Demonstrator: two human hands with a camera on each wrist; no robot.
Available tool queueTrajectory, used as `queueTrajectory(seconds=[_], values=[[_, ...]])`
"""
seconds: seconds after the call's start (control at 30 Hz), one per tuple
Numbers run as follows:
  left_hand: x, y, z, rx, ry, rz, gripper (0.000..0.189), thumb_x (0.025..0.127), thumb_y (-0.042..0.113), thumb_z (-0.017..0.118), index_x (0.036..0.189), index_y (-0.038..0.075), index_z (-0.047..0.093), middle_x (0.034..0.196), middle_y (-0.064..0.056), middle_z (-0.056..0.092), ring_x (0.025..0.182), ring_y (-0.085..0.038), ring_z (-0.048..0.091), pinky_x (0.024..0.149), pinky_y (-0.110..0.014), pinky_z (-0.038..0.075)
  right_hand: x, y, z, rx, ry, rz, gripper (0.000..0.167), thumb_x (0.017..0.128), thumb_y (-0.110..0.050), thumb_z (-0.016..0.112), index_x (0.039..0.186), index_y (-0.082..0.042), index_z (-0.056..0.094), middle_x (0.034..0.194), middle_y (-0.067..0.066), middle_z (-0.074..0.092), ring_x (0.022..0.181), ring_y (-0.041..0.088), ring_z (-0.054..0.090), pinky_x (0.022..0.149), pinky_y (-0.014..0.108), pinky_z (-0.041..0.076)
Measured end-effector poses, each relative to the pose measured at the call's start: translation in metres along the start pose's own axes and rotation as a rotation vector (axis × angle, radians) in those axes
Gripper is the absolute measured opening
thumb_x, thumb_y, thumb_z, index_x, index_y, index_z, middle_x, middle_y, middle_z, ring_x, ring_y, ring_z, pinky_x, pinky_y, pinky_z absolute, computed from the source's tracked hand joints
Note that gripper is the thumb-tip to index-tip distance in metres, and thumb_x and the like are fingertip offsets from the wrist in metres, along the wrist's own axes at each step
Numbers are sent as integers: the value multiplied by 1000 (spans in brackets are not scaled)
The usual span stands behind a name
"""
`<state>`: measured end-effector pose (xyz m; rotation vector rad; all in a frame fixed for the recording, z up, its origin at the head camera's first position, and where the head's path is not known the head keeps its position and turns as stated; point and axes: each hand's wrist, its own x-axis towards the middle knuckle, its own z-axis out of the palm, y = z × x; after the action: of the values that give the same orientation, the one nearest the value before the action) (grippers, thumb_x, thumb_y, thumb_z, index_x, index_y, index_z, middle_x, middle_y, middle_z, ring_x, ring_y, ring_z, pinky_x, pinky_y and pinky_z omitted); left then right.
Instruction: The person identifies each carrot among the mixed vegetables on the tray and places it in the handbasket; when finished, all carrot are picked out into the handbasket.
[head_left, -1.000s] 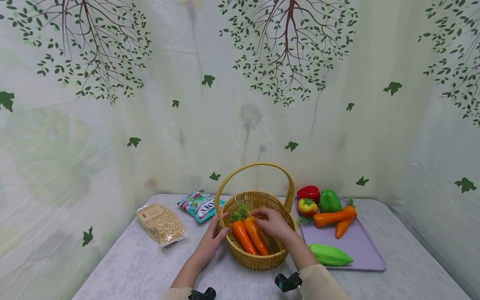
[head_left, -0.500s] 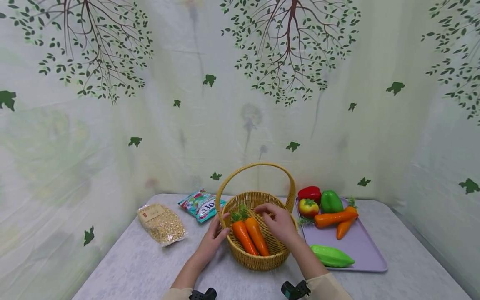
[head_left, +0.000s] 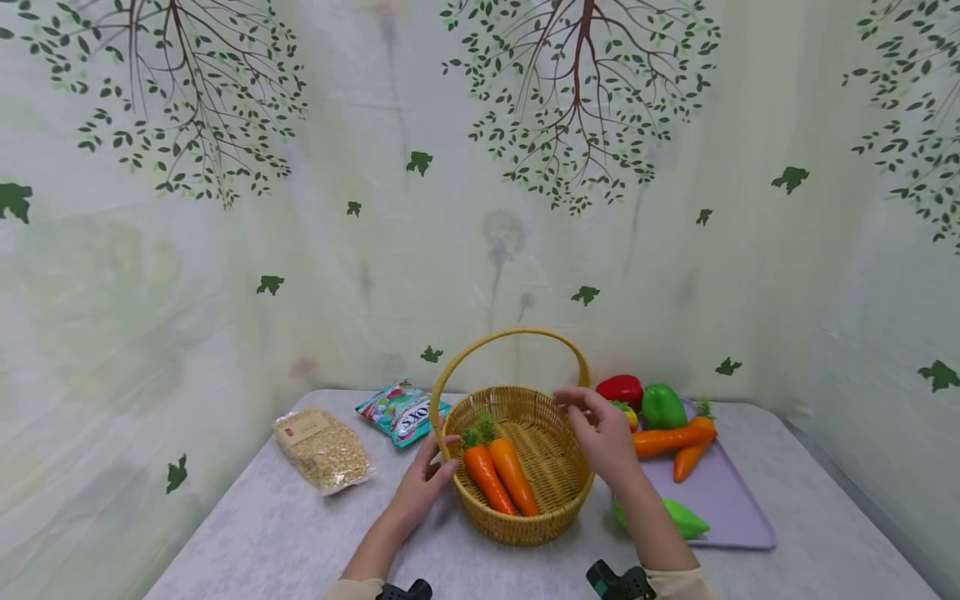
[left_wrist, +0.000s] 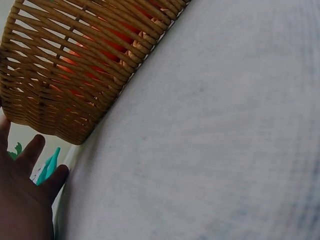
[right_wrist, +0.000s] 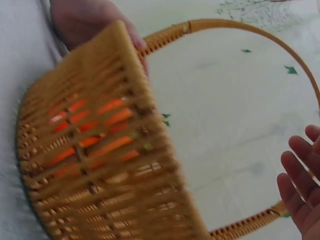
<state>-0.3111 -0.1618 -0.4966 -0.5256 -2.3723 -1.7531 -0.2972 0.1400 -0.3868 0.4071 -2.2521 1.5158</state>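
Note:
A wicker basket (head_left: 517,530) with a tall arched handle stands mid-table, two orange carrots (head_left: 489,482) with leafy tops lying side by side in its left half. My left hand (head_left: 417,492) holds the basket's left side where the handle meets the rim, a fingertip showing over the edge. In the left wrist view that hand's other fingers (left_wrist: 34,150) spread out beside the wicker wall. Above the right rim is my right hand (head_left: 606,437), its fingers loosely bent and nothing in them. The right wrist view shows those fingers (right_wrist: 295,175) near the handle.
Right of the basket, a lilac tray (head_left: 738,517) bears a red pepper (head_left: 619,389), a green pepper (head_left: 663,407), two carrots (head_left: 675,437) and a green star fruit (head_left: 684,518). Yellow-red fruit is partly hidden. At left lie a grain bag (head_left: 322,450) and a teal snack packet (head_left: 401,412).
My right hand has let go of the carrot in the basket and moved right, out over the basket's right rim towards the tray. My left hand has stayed at the left rim.

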Motion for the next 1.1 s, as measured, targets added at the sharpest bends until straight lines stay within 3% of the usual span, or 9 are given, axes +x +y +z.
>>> queueTrajectory(seconds=[0.13, 0.27, 0.37, 0.57, 0.7, 0.9, 1.1], values=[[1, 0, 0, 24, 5, -1, 43, 102, 25, 56, 143, 14, 51, 170, 0, 14, 148, -33, 35, 109, -38, 43, 5, 10, -20, 4, 38, 54, 25, 102, -11, 53, 122, -16, 67, 118, 5, 71, 105, 26, 64, 83, 21, 52], [2, 1, -1, 35, 2, 25, 44, 103, 25, 55, 144, 14, 49, 170, -2, 13, 149, -34, 33, 112, -53, 40, 10, 23, -37, 7, 68, 144, 27, 102, -15, 53, 127, -18, 64, 121, 8, 67, 103, 20, 63, 79, 21, 53], [2, 1, -1, 33, 0, 33, 44, 103, 26, 55, 145, 14, 48, 170, -4, 13, 149, -35, 33, 112, -56, 38, 11, 32, -48, 13, 88, 212, 29, 102, -16, 52, 131, -18, 61, 127, 7, 63, 104, 17, 62, 80, 22, 54], [0, -1, 1, 22, 3, 45, 44, 103, 24, 55, 144, 14, 48, 170, -5, 13, 148, -38, 34, 112, -59, 36, 10, 49, -69, -5, 110, 328, 38, 103, -17, 48, 141, -16, 52, 145, 7, 52, 118, 27, 58, 79, 17, 52], [0, -1, 2, 7, 5, 45, 43, 102, 23, 55, 144, 12, 48, 170, -6, 14, 147, -38, 35, 112, -60, 35, 8, 61, -80, -53, 105, 383, 43, 102, -18, 48, 145, -16, 49, 151, 9, 47, 122, 31, 56, 81, 23, 54], [0, 1, 2, 9, 3, 42, 43, 102, 22, 55, 144, 10, 48, 169, -7, 14, 146, -37, 37, 112, -56, 37, 4, 76, -92, -142, 58, 404, 47, 103, -24, 50, 148, -14, 45, 155, 11, 43, 129, 34, 50, 92, 30, 49], [1, 1, 1, 8, 8, 47, 43, 102, 21, 55, 143, 10, 49, 169, -6, 16, 145, -35, 39, 110, -34, 41, 0, 89, -101, -207, -13, 437, 49, 103, -23, 50, 150, -11, 42, 155, 20, 38, 126, 40, 50, 93, 40, 50]])
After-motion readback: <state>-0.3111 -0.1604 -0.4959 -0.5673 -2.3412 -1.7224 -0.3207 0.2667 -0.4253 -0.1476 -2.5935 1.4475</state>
